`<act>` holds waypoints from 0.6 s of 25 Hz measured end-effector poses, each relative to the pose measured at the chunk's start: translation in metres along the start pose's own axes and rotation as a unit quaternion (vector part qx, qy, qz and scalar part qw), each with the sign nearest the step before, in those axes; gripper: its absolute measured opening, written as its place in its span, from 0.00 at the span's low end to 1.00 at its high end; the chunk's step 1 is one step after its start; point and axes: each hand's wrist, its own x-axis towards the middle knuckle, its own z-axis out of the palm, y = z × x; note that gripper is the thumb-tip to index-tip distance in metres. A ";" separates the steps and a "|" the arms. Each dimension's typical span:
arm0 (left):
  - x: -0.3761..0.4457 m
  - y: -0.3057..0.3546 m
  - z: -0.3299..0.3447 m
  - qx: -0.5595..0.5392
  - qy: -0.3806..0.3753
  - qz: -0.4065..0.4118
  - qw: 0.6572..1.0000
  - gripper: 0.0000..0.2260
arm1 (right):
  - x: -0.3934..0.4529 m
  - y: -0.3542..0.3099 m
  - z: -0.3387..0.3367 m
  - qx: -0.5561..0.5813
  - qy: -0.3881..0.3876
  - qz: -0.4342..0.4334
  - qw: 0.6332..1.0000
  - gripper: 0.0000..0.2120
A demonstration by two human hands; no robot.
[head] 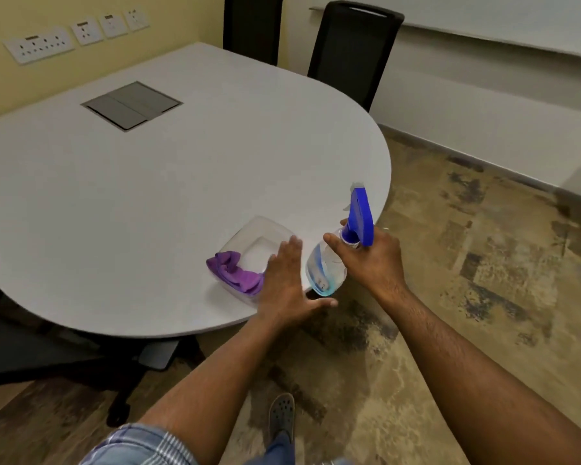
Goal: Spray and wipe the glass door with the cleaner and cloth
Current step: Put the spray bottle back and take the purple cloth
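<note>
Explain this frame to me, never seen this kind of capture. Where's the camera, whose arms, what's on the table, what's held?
There is no robot here. One wide-angle camera sits on a person's head and looks forward and down, so the two bare arms coming in from the bottom are the wearer's own. The right hand grips a clear spray bottle with a blue trigger head, holding it by the neck near the table edge. The left hand is flat and open, reaching over a clear plastic container that holds a purple cloth. Both sit on a rounded white table. Black chairs stand around it. No glass door is in view.
</note>
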 end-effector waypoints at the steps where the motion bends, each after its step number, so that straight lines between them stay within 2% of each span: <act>1: 0.004 -0.020 -0.005 0.057 0.012 -0.008 0.998 0.58 | 0.013 0.003 0.007 0.000 0.008 0.007 1.000 0.20; 3: 0.011 -0.059 -0.018 0.133 0.011 -0.055 0.989 0.60 | 0.039 0.010 0.024 -0.009 0.023 0.014 1.000 0.22; 6: 0.020 -0.106 -0.032 0.178 -0.003 -0.109 0.978 0.63 | 0.076 0.022 0.052 -0.011 0.043 0.037 0.998 0.23; 15: 0.024 -0.154 -0.021 0.150 -0.053 -0.186 0.969 0.66 | 0.149 0.046 0.102 -0.040 0.013 0.093 0.995 0.25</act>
